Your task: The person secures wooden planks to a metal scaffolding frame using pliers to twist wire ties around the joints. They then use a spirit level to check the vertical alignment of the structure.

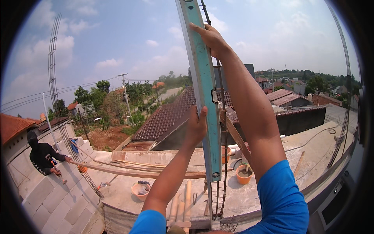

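Observation:
A long teal spirit level (pixel 205 78) stands nearly upright in front of me, its top leaning slightly left and running out of view. My left hand (pixel 196 126) wraps round its left edge at mid-height, thumb on the teal face. Higher up, my right hand (pixel 211 39) grips the level from the right side, with fingers across its face. Directly behind and beside the level rises a thin rebar column cage (pixel 221 195). Below the level's lower end, a pale narrow upright strip (pixel 210 201) shows; whether the level touches it I cannot tell.
At the left, a person in black (pixel 43 156) holds a hammer (pixel 58 172) behind a block wall (pixel 58 202), one hand on a long wooden plank (pixel 132 170). Orange buckets (pixel 244 178) and a pinkish basin (pixel 140 191) stand on the concrete slab (pixel 307 152). A diagonal timber (pixel 235 136) stands behind my right arm.

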`<control>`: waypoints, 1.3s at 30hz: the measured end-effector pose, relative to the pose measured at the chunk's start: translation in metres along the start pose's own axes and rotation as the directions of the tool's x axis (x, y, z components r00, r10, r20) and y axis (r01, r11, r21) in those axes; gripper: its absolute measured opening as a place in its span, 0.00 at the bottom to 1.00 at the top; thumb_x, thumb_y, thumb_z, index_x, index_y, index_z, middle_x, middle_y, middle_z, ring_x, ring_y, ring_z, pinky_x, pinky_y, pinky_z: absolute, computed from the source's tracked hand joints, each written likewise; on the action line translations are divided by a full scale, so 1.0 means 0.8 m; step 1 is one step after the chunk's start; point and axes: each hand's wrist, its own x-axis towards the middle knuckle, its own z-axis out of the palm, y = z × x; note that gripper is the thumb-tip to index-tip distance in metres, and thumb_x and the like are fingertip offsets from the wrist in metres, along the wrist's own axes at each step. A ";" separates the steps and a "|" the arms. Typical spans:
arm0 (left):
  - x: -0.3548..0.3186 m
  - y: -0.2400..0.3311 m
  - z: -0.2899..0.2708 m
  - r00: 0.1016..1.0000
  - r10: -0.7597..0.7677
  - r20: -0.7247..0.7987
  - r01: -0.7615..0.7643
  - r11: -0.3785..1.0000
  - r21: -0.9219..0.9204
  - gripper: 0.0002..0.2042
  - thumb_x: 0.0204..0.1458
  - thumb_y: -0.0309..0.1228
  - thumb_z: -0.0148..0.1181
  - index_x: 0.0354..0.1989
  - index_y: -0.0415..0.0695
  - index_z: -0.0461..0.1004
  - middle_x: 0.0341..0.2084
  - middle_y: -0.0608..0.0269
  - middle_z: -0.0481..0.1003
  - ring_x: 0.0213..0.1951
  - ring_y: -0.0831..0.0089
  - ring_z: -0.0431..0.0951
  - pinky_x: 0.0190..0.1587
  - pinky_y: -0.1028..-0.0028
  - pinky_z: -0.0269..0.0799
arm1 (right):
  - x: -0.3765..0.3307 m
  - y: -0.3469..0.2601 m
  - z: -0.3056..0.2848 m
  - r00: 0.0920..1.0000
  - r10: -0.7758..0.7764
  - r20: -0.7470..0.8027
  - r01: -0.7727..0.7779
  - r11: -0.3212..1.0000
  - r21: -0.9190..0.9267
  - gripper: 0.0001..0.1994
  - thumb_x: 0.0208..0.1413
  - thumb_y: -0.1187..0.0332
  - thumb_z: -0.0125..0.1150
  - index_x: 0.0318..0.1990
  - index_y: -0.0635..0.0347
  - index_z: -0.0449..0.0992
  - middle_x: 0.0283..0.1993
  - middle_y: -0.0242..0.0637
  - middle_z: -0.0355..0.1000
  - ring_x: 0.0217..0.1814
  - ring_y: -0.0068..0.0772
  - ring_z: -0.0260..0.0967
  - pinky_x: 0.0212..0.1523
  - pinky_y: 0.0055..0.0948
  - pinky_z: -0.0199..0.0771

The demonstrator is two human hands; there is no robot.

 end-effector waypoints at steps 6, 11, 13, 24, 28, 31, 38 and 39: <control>-0.006 0.013 -0.001 1.000 -0.010 -0.026 0.010 1.000 0.004 0.21 0.75 0.51 0.47 0.50 0.42 0.70 0.33 0.67 0.73 0.36 0.81 0.71 0.42 0.74 0.70 | 0.054 -0.033 0.005 0.994 -0.101 0.034 0.104 0.988 -0.117 0.39 0.67 0.42 0.62 0.73 0.66 0.64 0.57 0.61 0.76 0.58 0.56 0.80 0.62 0.68 0.80; -0.003 0.004 0.001 0.999 0.021 -0.025 -0.021 1.000 -0.019 0.20 0.75 0.51 0.47 0.48 0.43 0.70 0.32 0.69 0.72 0.35 0.82 0.69 0.40 0.76 0.69 | 0.099 -0.035 0.003 0.990 -0.139 -0.015 0.138 0.988 -0.070 0.36 0.59 0.46 0.73 0.62 0.72 0.76 0.54 0.65 0.78 0.53 0.60 0.83 0.61 0.65 0.80; -0.001 -0.006 -0.003 0.998 0.051 -0.025 -0.051 0.999 -0.002 0.19 0.76 0.49 0.47 0.47 0.43 0.71 0.31 0.71 0.71 0.34 0.85 0.68 0.37 0.78 0.68 | 0.105 -0.034 0.008 0.991 -0.131 -0.002 0.130 0.988 -0.080 0.36 0.60 0.47 0.72 0.63 0.73 0.75 0.54 0.67 0.77 0.54 0.64 0.82 0.62 0.67 0.79; -0.001 0.003 0.004 0.993 0.114 -0.038 -0.113 0.993 0.026 0.19 0.76 0.48 0.46 0.45 0.43 0.70 0.30 0.73 0.69 0.31 0.86 0.66 0.34 0.78 0.65 | 0.125 -0.028 0.008 0.991 -0.129 -0.023 0.126 0.988 -0.087 0.37 0.59 0.48 0.72 0.64 0.72 0.74 0.57 0.68 0.76 0.56 0.64 0.81 0.63 0.65 0.78; 0.001 -0.002 0.002 0.993 0.107 -0.044 -0.107 0.994 0.016 0.18 0.76 0.48 0.47 0.45 0.43 0.69 0.30 0.73 0.69 0.32 0.86 0.66 0.35 0.78 0.65 | 0.121 -0.027 0.011 0.992 -0.125 -0.014 0.123 0.988 -0.091 0.37 0.58 0.48 0.73 0.64 0.72 0.74 0.57 0.67 0.76 0.56 0.63 0.81 0.63 0.65 0.78; 0.001 -0.004 0.003 0.996 0.085 -0.038 -0.085 0.996 -0.004 0.18 0.76 0.48 0.48 0.47 0.42 0.69 0.32 0.71 0.70 0.34 0.84 0.67 0.38 0.77 0.67 | 0.118 -0.029 0.008 0.992 -0.124 -0.011 0.122 0.987 -0.105 0.38 0.58 0.48 0.73 0.64 0.72 0.74 0.56 0.66 0.76 0.56 0.62 0.81 0.63 0.64 0.78; -0.005 0.006 0.004 0.999 -0.042 -0.012 0.041 0.996 -0.075 0.22 0.71 0.47 0.59 0.57 0.40 0.68 0.42 0.62 0.77 0.43 0.77 0.76 0.49 0.73 0.74 | 0.100 -0.026 0.006 0.992 -0.129 0.009 0.129 0.982 -0.135 0.38 0.57 0.48 0.74 0.64 0.71 0.74 0.56 0.64 0.77 0.55 0.59 0.82 0.63 0.63 0.78; -0.006 0.006 0.005 0.999 -0.051 -0.011 0.050 0.995 -0.086 0.22 0.70 0.46 0.61 0.58 0.39 0.68 0.43 0.61 0.77 0.42 0.77 0.77 0.48 0.73 0.74 | 0.099 -0.027 0.005 0.992 -0.127 0.016 0.128 0.982 -0.139 0.38 0.57 0.48 0.74 0.64 0.71 0.74 0.56 0.64 0.77 0.55 0.59 0.82 0.63 0.63 0.78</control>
